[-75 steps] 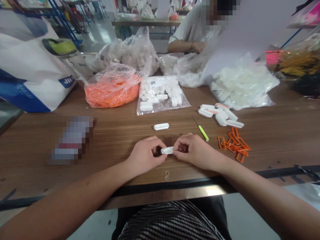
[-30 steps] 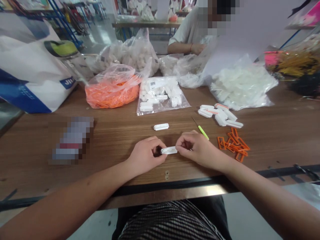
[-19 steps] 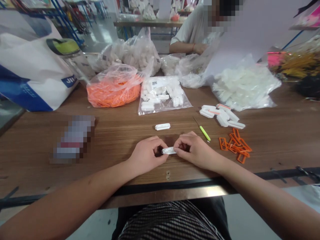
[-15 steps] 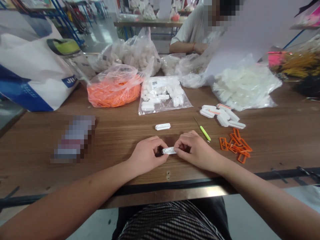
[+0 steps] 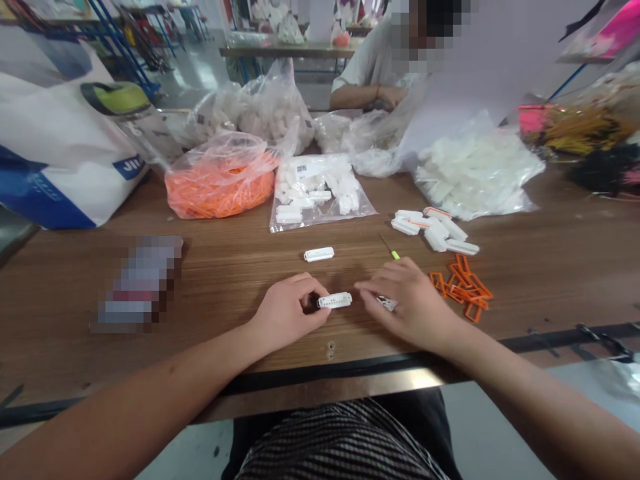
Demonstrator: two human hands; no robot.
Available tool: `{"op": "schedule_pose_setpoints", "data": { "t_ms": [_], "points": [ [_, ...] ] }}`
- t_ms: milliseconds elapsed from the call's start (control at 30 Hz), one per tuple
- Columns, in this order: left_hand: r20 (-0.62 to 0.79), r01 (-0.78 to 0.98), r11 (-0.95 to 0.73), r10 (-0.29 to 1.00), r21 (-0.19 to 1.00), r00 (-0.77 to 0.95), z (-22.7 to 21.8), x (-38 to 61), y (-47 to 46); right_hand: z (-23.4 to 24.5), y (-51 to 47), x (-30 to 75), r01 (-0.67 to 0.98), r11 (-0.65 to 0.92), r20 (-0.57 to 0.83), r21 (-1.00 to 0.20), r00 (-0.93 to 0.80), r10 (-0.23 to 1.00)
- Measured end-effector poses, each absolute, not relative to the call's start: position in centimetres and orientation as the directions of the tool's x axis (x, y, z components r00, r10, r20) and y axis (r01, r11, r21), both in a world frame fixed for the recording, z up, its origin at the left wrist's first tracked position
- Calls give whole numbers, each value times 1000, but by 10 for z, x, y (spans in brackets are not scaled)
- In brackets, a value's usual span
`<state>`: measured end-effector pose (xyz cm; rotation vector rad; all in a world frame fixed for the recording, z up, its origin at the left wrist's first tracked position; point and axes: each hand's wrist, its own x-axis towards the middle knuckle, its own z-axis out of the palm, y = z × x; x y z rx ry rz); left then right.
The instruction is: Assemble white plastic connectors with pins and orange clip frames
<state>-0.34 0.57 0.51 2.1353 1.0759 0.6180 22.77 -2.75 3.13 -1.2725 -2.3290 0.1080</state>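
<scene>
The left hand (image 5: 285, 312) sits curled just behind the bench's front edge (image 5: 320, 392), its fingers pressed together and apparently pinching the left end of a white strip (image 5: 335, 301), near the middle of the bench. The right hand (image 5: 410, 303) is just beside the strip's other end, not touching it, with its fingers loosely spread. A small white piece (image 5: 385, 304) shows under them, but whether they grip it, I cannot tell.

With only one end held, the strip could slip and twist free. A careless sweep of the right hand could scatter the orange frames (image 5: 463, 290) just to its right, about seven in an overlapping heap, so no exact count.

Farther in lie a second white strip (image 5: 319, 254), the tip of a green-handled pick (image 5: 393, 252), and about six loose white pieces (image 5: 430, 230). Beyond them are three bags on the bench: white parts in a clear bag (image 5: 320, 190), orange parts (image 5: 220, 190), and a larger white-filled bag (image 5: 475, 177). Across the far side, a co-worker's hands (image 5: 390, 98) rest at more bags.
</scene>
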Motion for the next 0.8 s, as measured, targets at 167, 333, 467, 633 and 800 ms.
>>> {"op": "schedule_pose_setpoints", "data": {
  "t_ms": [167, 333, 467, 633, 800],
  "points": [
    [114, 513, -444, 826, 735, 552, 4, -4, 7, 35, -18, 274, 878, 222, 24, -424, -234, 972],
    [117, 512, -454, 820, 729, 560, 5, -4, 8, 33, -14, 283, 829, 160, -173, -535, -293, 940],
    [126, 510, -460, 819, 726, 559, 6, -3, 8, 33, -9, 277, 856, 197, -168, -478, -309, 936],
    [119, 514, -457, 819, 726, 561, 7, -3, 8, 34, -4, 279, 894, 152, -250, -422, -276, 928],
    [91, 525, -429, 829, 735, 551, 8, -2, 8, 39, -9, 265, 814, 124, -107, -568, -223, 969]
  ]
}}
